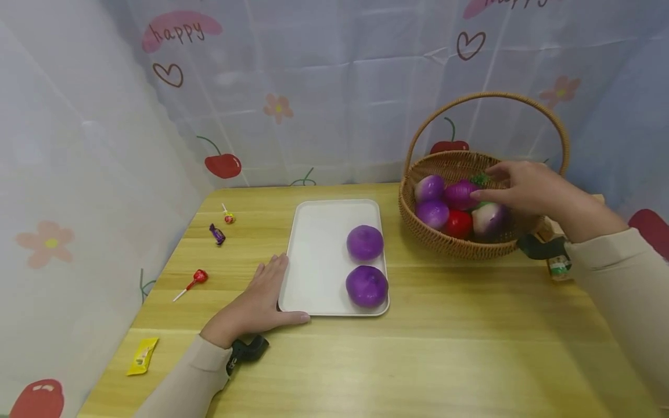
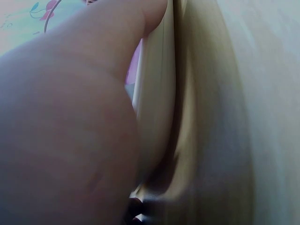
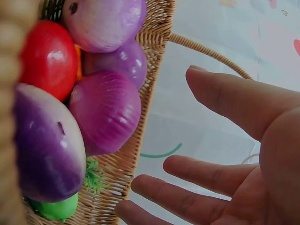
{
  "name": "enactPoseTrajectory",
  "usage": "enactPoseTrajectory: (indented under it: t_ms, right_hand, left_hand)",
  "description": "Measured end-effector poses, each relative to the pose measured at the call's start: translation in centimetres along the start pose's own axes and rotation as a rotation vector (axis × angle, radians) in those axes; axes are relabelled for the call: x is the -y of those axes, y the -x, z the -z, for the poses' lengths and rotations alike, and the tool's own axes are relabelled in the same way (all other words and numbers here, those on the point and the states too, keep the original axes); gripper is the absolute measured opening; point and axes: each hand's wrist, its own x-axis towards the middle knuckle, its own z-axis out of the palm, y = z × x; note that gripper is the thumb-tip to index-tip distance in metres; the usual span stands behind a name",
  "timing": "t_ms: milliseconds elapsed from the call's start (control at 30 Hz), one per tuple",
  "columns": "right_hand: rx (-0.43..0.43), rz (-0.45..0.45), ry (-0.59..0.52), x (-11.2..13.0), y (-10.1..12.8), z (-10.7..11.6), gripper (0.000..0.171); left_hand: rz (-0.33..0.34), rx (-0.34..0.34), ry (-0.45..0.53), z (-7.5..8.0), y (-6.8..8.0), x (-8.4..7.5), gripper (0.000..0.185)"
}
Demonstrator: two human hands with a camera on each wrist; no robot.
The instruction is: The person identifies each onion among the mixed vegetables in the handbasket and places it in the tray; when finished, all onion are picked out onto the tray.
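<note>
**Over the basket, right hand spread above the purple onion**

Inside the wicker basket (image 1: 418,223), the purple onion (image 1: 461,194) lies near the middle, wedged among paler bulbs and a red tomato (image 1: 459,223). I judge it light, stiff and glossy, so likely slippery; I would take it round its widest part, fingers on opposite sides. My right hand (image 1: 525,188) hovers over it, fingers spread, holding nothing. Left of the basket, my left hand (image 1: 256,307) lies flat against the white tray (image 1: 319,255), which carries two purple balls (image 1: 364,242)
</note>
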Motion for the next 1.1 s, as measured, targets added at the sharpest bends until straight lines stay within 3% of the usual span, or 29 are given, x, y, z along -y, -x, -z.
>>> enactPoseTrajectory:
  t_ms: [467, 1100]
  right_hand:
    - [0.051, -0.018, -0.002, -0.75, 0.55, -0.23, 0.086]
    - [0.053, -0.006, 0.011, -0.70, 0.88, -0.46, 0.087]
  left_hand:
    - [0.005, 0.010, -0.004, 0.34, 0.09, -0.17, 0.139]
    - [-0.002, 0.001, 0.006, 0.23, 0.04, -0.10, 0.138]
